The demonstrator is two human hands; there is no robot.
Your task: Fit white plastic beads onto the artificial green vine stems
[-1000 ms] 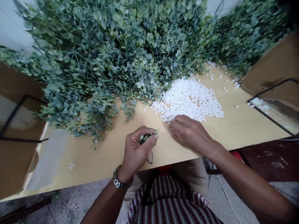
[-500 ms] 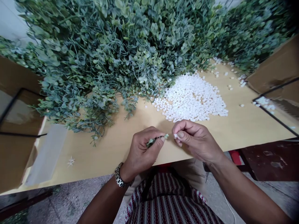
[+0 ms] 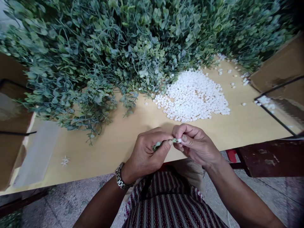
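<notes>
Between thumb and fingers, my left hand (image 3: 152,150) pinches a small green artificial sprig (image 3: 157,145), its tip poking out to the right. My right hand (image 3: 197,144) is closed on a tiny white piece (image 3: 179,140), which meets the sprig's tip; whether the tip is inside it I cannot tell. Just beyond both hands lies a spread heap of similar white pieces (image 3: 192,96) on the tan table (image 3: 123,136). Behind it rises a big mass of artificial green foliage (image 3: 106,47).
Cardboard with black wire (image 3: 282,72) stands at the right, another cardboard piece (image 3: 14,110) at the left. A translucent strip (image 3: 39,152) and a small white star-shaped bit (image 3: 65,161) lie on the left of the table. A dark red stool (image 3: 273,160) is below right.
My hands have come together, so the white piece now touches the sprig's tip where a gap was before. The camera view has shifted slightly.
</notes>
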